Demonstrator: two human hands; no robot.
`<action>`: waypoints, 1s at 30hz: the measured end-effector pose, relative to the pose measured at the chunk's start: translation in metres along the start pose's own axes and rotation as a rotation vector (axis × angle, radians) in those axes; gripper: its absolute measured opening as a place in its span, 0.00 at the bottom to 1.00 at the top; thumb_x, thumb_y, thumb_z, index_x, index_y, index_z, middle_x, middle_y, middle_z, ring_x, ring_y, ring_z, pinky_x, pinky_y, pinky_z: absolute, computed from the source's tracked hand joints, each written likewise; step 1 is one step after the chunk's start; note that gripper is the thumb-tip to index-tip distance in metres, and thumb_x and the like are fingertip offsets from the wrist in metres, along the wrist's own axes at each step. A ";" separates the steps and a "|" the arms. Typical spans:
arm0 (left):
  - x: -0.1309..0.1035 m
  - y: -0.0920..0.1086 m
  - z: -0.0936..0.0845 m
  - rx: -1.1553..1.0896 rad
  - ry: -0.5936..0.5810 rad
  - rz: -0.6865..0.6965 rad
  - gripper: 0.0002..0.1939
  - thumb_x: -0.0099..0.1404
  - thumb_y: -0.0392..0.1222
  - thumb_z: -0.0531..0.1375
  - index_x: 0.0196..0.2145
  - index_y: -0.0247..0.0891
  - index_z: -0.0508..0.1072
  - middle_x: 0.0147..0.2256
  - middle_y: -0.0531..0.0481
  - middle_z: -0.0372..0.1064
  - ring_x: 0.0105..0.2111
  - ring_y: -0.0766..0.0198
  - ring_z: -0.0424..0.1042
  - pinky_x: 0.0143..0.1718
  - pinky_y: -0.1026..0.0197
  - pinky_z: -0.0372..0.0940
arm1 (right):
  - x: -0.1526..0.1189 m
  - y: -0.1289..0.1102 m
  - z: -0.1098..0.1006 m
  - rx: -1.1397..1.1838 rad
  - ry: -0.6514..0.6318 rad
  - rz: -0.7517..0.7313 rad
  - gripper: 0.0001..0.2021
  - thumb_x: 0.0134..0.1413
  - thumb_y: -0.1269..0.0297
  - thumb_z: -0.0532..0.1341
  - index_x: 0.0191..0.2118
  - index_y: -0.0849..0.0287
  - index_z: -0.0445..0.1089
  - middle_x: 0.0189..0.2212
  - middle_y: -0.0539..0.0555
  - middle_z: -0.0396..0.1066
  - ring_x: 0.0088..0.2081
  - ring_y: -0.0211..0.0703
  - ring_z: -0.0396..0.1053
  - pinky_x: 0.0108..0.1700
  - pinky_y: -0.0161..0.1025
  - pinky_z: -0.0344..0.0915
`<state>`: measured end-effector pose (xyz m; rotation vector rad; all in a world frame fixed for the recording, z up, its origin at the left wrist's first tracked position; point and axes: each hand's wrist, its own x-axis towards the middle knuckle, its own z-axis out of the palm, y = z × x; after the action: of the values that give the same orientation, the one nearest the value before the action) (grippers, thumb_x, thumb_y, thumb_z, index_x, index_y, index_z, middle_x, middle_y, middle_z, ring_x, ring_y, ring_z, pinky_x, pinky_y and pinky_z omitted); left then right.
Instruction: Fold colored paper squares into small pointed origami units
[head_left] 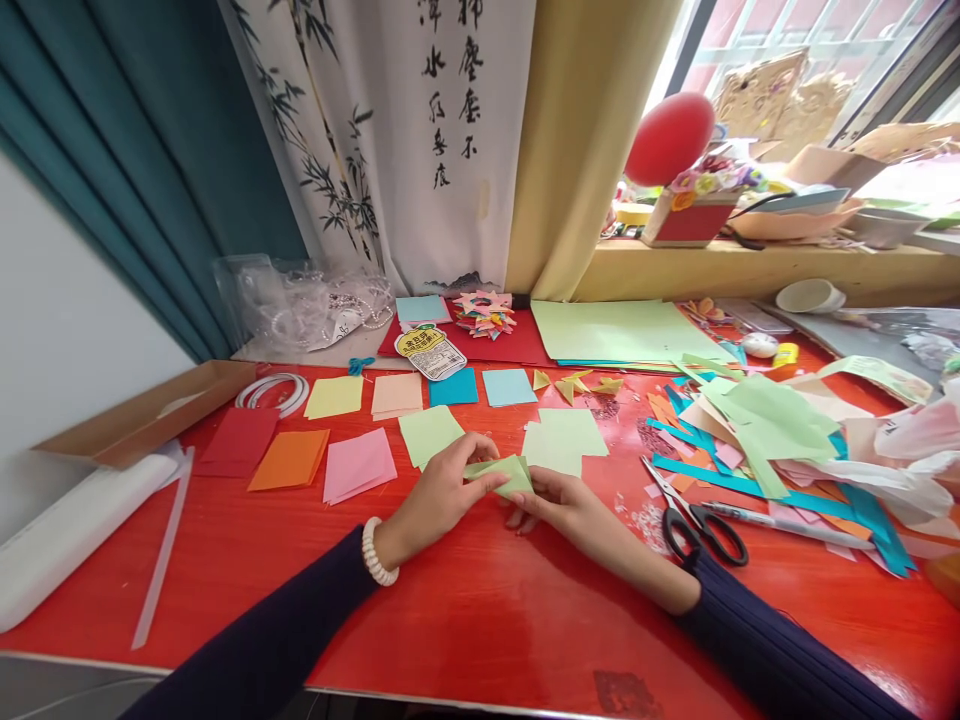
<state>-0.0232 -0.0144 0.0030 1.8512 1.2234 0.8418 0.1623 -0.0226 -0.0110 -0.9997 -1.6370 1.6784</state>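
Both hands hold one folded light green paper (pixel 511 474) just above the red table, in the middle of the view. My left hand (pixel 450 485) pinches its left side between thumb and fingers; a pale beaded bracelet (pixel 377 552) circles that wrist. On the right edge, my right hand (pixel 559 503) grips the same paper, its fingers partly hidden behind it. Right behind the hands lie a light green square (pixel 427 432) and a few overlapping light green squares (pixel 574 435). Beyond these are several small folded yellow paper pieces (pixel 576 386).
Square stacks in red (pixel 238 441), orange (pixel 289 460) and pink (pixel 360 466) lie left. Black-handled scissors (pixel 694 515) and a marker (pixel 787 525) rest by my right forearm, near a heap of paper scraps (pixel 780 430). A cardboard tray (pixel 142 415) stands far left.
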 end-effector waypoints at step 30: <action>0.002 0.004 0.002 0.028 -0.038 0.025 0.13 0.64 0.46 0.55 0.26 0.36 0.68 0.28 0.54 0.62 0.30 0.67 0.61 0.33 0.65 0.56 | 0.002 0.001 -0.001 -0.029 -0.004 0.028 0.19 0.55 0.48 0.54 0.33 0.62 0.66 0.24 0.53 0.70 0.27 0.39 0.70 0.33 0.37 0.65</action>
<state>-0.0190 -0.0140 0.0058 1.8997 1.1966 0.8028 0.1622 -0.0209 -0.0120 -1.0385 -1.6614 1.6803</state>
